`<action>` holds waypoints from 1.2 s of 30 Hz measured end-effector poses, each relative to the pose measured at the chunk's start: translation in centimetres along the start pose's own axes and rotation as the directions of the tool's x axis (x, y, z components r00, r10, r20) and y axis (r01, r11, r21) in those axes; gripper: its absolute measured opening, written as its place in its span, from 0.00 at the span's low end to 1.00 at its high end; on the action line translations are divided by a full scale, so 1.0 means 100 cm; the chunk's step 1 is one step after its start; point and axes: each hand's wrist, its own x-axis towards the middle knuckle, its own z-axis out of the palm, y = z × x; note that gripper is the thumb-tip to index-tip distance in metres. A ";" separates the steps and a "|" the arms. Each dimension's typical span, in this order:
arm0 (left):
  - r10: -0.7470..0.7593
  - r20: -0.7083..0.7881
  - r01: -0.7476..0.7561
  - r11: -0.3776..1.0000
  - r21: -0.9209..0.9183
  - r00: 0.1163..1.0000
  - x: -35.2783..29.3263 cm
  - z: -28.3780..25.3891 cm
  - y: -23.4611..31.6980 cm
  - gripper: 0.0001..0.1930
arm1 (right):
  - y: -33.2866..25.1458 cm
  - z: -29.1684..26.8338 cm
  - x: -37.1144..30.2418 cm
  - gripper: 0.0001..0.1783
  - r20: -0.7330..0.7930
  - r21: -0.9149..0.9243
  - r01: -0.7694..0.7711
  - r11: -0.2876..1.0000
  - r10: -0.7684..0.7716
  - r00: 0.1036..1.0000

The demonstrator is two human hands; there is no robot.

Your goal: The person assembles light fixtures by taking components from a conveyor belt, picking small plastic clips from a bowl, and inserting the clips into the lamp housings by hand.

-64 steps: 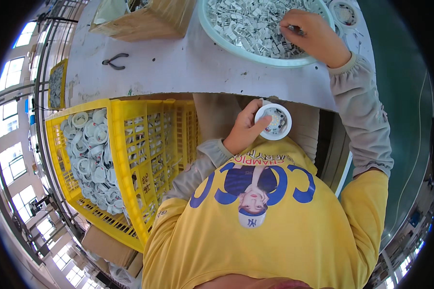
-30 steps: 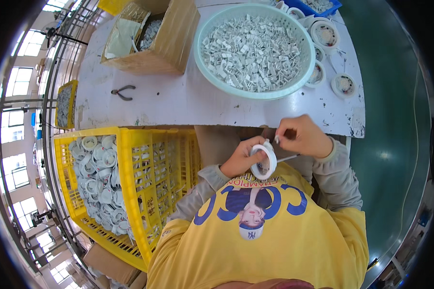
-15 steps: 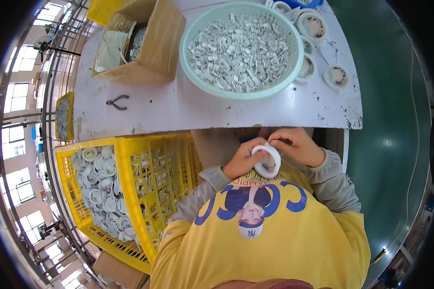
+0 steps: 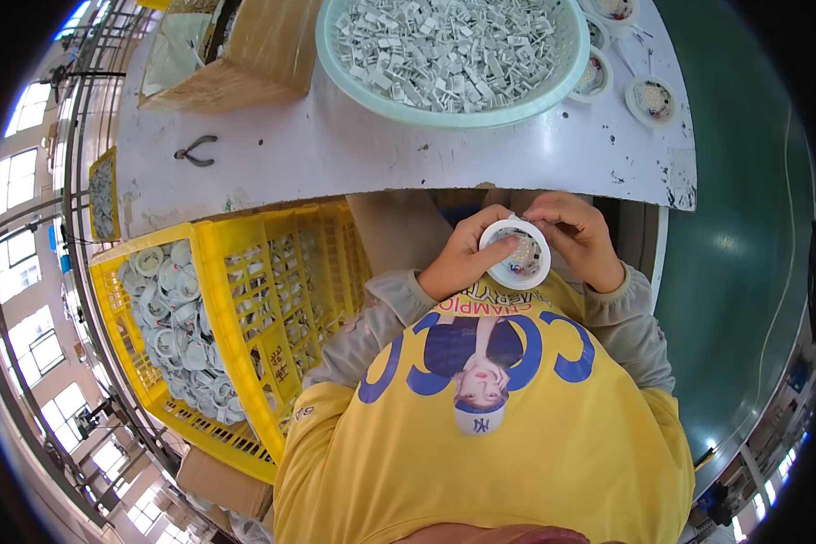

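Observation:
My left hand point(image 4: 465, 260) grips a round white lamp housing point(image 4: 531, 268) by its side, thumb reaching over the open face. Inside the housing a pale board with small coloured parts shows. At the upper right of its rim, the thumb and fingers of my right hand point(image 4: 586, 243) are pinched together; whatever they hold is too small to make out. Both hands are in front of my yellow shirt, just below the table's near edge. Beyond them on the table stands a pale green basin point(image 4: 399, 111) full of small white plastic pieces.
More round lamp housings point(image 4: 651, 100) lie at the table's right side. Pliers point(image 4: 196, 151) and a cardboard box point(image 4: 272, 56) are on the left of the white table point(image 4: 363, 159). A yellow crate point(image 4: 231, 335) of white ring-shaped parts stands at lower left.
The lamp housing has turned so its open face with the board shows more fully. My right hand stays at its rim. The whole view has shifted, with the table sitting higher.

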 end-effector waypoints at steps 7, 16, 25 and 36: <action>0.126 0.002 -0.123 0.972 0.198 0.992 0.004 -0.001 -0.010 0.06 | 0.007 0.005 -0.005 0.08 -0.034 0.282 -0.147 0.948 0.163 0.986; 0.055 -0.120 -0.029 0.978 0.205 0.991 0.000 0.004 -0.001 0.09 | 0.009 0.005 -0.007 0.08 -0.097 0.117 -0.083 0.990 0.095 0.991; 0.109 -0.122 -0.083 0.976 0.202 0.987 0.000 0.009 -0.002 0.12 | 0.011 0.002 -0.009 0.09 -0.055 0.175 -0.106 0.979 0.117 0.992; 0.067 -0.062 -0.047 0.955 0.291 0.996 -0.002 0.005 -0.005 0.13 | 0.009 0.003 -0.007 0.08 -0.030 0.192 -0.139 0.971 0.147 0.989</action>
